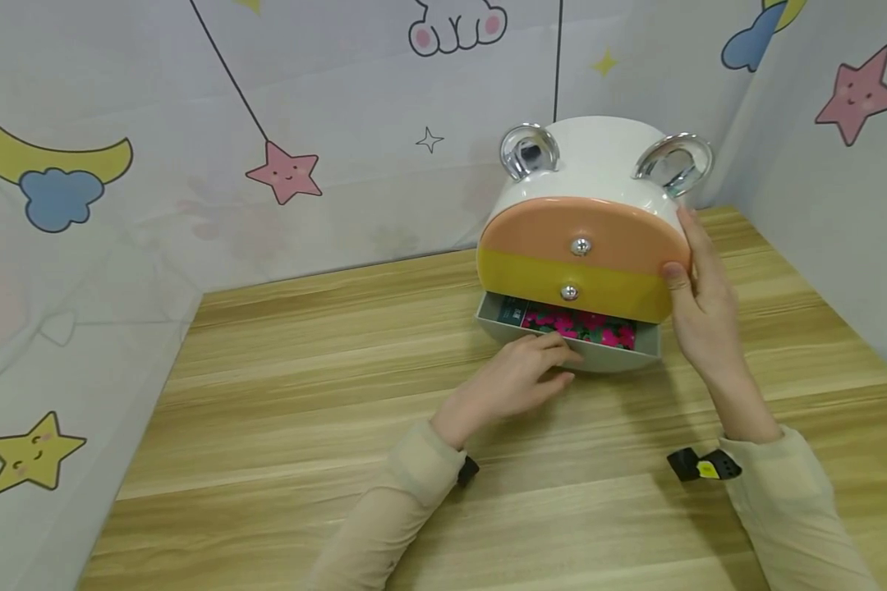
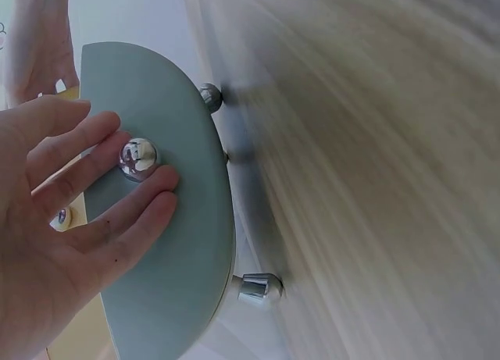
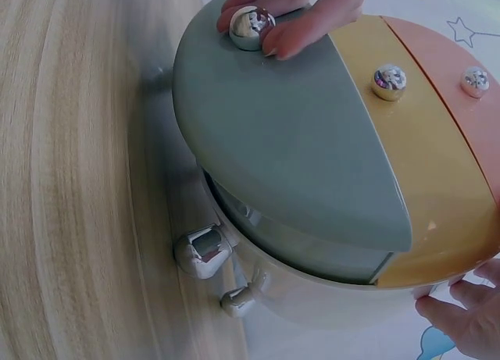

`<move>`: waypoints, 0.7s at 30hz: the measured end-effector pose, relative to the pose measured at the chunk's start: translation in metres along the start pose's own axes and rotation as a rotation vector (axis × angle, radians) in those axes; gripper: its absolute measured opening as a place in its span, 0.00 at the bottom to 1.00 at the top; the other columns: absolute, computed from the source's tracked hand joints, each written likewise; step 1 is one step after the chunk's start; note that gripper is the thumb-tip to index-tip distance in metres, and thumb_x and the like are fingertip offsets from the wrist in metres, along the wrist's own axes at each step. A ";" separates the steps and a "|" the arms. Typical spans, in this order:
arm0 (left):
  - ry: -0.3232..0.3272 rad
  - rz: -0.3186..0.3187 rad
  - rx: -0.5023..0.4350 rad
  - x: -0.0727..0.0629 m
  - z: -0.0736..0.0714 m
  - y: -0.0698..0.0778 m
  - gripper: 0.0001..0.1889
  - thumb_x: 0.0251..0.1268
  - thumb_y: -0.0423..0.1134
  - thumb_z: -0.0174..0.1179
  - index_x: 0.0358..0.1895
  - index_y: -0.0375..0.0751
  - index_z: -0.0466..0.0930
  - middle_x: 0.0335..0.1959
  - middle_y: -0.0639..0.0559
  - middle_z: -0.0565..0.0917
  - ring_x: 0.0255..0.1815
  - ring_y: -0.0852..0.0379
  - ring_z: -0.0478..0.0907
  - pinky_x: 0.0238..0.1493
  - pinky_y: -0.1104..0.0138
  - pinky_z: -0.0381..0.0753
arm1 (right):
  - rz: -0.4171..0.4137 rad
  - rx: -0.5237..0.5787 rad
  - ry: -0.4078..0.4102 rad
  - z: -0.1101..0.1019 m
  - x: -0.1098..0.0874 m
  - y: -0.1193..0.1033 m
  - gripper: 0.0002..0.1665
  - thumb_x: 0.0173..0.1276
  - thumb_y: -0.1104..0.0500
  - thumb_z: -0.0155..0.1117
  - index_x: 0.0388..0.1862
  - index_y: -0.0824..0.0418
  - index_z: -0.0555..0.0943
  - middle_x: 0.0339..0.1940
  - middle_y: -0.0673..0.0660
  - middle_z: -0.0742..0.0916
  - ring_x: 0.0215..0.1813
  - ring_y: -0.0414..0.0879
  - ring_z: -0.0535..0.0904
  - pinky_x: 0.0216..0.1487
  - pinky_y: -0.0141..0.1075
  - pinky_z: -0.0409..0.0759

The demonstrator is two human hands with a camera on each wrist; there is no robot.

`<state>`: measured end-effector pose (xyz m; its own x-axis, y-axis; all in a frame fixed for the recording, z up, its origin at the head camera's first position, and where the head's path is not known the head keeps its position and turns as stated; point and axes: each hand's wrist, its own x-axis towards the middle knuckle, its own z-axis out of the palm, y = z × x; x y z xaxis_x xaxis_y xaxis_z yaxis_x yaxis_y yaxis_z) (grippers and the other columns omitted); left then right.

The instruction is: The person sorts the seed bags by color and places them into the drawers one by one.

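Observation:
A small bear-eared drawer cabinet [image 1: 606,156] stands on the table, white on top with orange and yellow drawer fronts. Its grey-green bottom drawer [image 1: 606,358] is pulled partly out. Inside lies a flat item printed with pink flowers [image 1: 584,326]. My left hand [image 1: 508,379] touches that drawer's front, its extended fingers [image 2: 137,239] spread on both sides of the silver knob [image 2: 139,158]. With thumb in front and fingers along the side, my right hand [image 1: 705,308] holds the cabinet's right edge. The upper two drawers appear closed.
The wood-grain table [image 1: 266,410] extends to the left and in front of the cabinet. Behind it hangs a white backdrop [image 1: 369,164] with stars, moons and clouds. Silver feet [image 3: 203,251] project from the cabinet's underside. A black strap [image 1: 702,465] shows beside the right sleeve.

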<state>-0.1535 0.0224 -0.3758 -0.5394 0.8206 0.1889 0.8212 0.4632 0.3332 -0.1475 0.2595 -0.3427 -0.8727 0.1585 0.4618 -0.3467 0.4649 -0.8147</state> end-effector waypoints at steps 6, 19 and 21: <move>0.026 0.008 0.009 0.005 0.000 -0.003 0.11 0.70 0.40 0.55 0.50 0.44 0.83 0.47 0.55 0.81 0.46 0.61 0.80 0.53 0.72 0.78 | -0.002 0.004 0.001 0.000 0.000 -0.002 0.32 0.75 0.50 0.47 0.76 0.41 0.56 0.79 0.44 0.57 0.80 0.45 0.50 0.73 0.64 0.52; 0.041 -0.010 0.012 0.012 0.002 -0.007 0.12 0.70 0.40 0.55 0.51 0.44 0.83 0.48 0.54 0.80 0.47 0.60 0.79 0.55 0.72 0.76 | 0.002 0.006 -0.005 0.000 0.000 -0.001 0.32 0.76 0.51 0.46 0.77 0.41 0.55 0.80 0.45 0.56 0.80 0.45 0.50 0.74 0.63 0.52; 0.042 -0.012 0.018 0.013 0.002 -0.007 0.12 0.70 0.40 0.55 0.51 0.44 0.82 0.49 0.54 0.80 0.48 0.59 0.79 0.56 0.70 0.76 | 0.000 0.007 -0.004 0.000 0.000 -0.001 0.32 0.76 0.51 0.46 0.77 0.41 0.55 0.80 0.45 0.56 0.80 0.45 0.50 0.74 0.63 0.52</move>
<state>-0.1661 0.0302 -0.3780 -0.5561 0.8005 0.2235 0.8178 0.4790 0.3190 -0.1470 0.2590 -0.3422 -0.8741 0.1547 0.4605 -0.3492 0.4590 -0.8169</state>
